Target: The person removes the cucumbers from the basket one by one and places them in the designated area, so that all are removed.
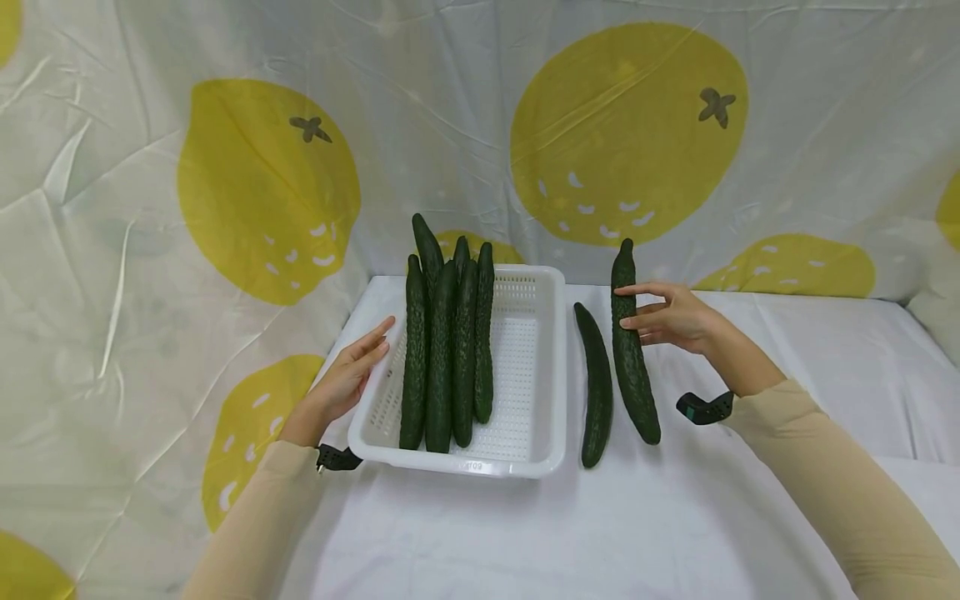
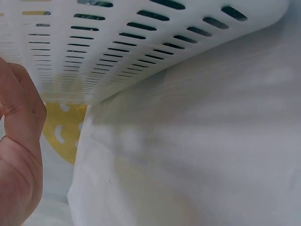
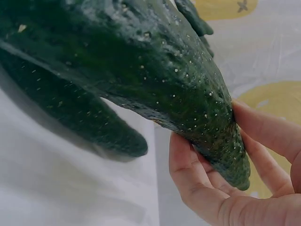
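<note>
My right hand [image 1: 671, 321] holds a long dark green cucumber [image 1: 633, 375] between thumb and fingers, above the table. In the right wrist view the fingertips [image 3: 181, 153] lie against the bumpy skin of this cucumber [image 3: 188, 94] near its narrow end. Left of it a second, slightly curved cucumber [image 1: 595, 392] lies on the white cloth. Beside the left wall of a white plastic basket [image 1: 551, 375] is my left hand [image 1: 352, 367], its fingers extended along the rim. Several cucumbers [image 1: 442, 367] lie lengthwise in the left half of the basket.
A white cloth [image 1: 465, 533] covers the table. Behind and to the left hangs a pale curtain [image 1: 442, 108] printed with big yellow lemons. Black wrist bands [image 1: 705, 408] sit by the sleeves. The basket wall [image 2: 141, 28] fills the top of the left wrist view.
</note>
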A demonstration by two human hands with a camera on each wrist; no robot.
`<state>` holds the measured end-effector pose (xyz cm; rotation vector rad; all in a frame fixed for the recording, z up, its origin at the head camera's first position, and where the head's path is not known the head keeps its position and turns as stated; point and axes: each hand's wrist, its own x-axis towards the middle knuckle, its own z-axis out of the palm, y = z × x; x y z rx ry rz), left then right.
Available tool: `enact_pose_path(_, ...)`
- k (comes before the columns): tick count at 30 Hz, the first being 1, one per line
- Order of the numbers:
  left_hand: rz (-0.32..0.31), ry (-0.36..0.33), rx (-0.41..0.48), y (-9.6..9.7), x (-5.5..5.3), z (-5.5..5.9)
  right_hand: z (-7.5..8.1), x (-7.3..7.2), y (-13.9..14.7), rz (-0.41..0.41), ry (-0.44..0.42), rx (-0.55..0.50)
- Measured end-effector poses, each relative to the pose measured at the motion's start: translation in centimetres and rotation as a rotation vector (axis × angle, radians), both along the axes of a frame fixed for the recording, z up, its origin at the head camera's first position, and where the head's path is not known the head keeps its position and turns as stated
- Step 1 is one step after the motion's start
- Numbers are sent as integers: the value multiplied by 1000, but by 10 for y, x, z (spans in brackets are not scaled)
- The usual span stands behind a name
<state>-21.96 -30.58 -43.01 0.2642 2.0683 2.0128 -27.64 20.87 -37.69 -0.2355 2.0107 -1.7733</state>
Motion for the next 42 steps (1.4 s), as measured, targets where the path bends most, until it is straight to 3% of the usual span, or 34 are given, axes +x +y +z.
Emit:
enact_pose_path(15,-4,28,-2,0,-1,-3,-35,4,10,-44,-33,-10)
enact_pose_path(33,-3,30,-8,-1,-3,-4,-59,7,9,-59,-63,-5)
enact_pose_path(42,0,37,2,0,-3,-3,-62,12,7,-61,-64,25)
